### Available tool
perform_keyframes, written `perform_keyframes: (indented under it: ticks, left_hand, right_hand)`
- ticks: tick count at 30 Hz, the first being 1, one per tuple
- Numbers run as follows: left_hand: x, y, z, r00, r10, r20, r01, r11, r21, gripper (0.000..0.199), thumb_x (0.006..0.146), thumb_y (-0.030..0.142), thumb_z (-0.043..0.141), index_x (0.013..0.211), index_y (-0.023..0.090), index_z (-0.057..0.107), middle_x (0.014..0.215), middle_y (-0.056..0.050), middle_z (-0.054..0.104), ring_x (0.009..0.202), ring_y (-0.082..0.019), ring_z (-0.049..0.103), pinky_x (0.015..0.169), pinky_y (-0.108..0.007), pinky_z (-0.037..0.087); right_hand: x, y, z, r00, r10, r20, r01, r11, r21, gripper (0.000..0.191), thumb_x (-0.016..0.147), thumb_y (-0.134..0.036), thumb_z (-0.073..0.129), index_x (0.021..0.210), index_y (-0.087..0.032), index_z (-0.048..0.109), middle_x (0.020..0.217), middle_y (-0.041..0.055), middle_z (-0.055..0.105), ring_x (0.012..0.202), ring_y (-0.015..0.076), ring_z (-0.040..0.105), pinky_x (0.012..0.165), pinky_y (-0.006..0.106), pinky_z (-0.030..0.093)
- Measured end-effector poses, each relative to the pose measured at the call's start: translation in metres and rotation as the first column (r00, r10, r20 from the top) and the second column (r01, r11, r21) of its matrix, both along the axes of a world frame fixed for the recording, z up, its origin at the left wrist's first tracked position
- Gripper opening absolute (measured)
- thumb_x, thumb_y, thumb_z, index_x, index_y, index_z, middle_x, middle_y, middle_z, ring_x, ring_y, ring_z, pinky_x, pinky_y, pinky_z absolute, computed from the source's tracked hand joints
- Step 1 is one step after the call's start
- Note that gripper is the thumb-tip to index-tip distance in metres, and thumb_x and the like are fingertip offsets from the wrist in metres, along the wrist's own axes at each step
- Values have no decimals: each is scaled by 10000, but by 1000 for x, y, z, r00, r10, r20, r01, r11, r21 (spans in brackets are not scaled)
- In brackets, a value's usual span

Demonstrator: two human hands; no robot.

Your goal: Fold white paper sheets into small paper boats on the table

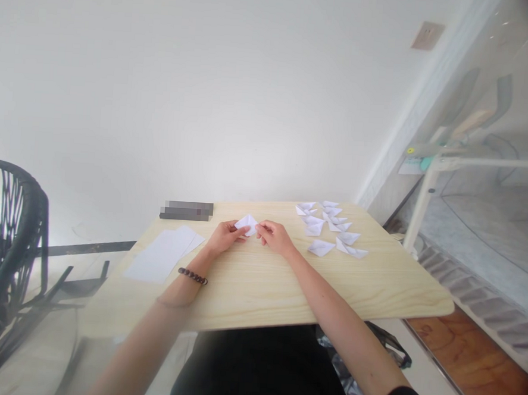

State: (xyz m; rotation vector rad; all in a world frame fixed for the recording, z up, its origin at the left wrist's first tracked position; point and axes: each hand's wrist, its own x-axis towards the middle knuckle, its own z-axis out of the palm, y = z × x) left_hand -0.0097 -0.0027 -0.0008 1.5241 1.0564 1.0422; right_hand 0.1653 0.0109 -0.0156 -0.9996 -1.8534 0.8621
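Above the middle of the table, a small folded white paper (247, 221) with a diamond outline is held between my two hands. My left hand (226, 237) grips its left side, thumb across the front and fingers behind. At its right corner, my right hand (274, 236) pinches the edge between thumb and fingertips. Several folded paper boats (321, 247) stand in two rough columns on the right part of the table. Flat white paper sheets (162, 254) lie overlapping to the left of my left hand.
The light wooden table (249, 298) has its far edge at a white wall. A dark blurred-out object (186, 210) lies at its back left. A black woven chair (11, 236) stands at left, and a white metal frame (425, 195) at right.
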Motion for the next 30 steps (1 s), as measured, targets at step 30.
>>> perform_keyframes:
  ticks: [30]
  left_hand:
    - [-14,14,-15,865,260,-430,-65,906,418,218,660,319,578,829,221,675,921,-55,566,777,-169,539,690,-275,437]
  right_hand:
    - [0,9,-11,975,-167,146,136,969,205,128,720,-235,518,817,-199,593,725,6,615,644,112,550,671,254,430]
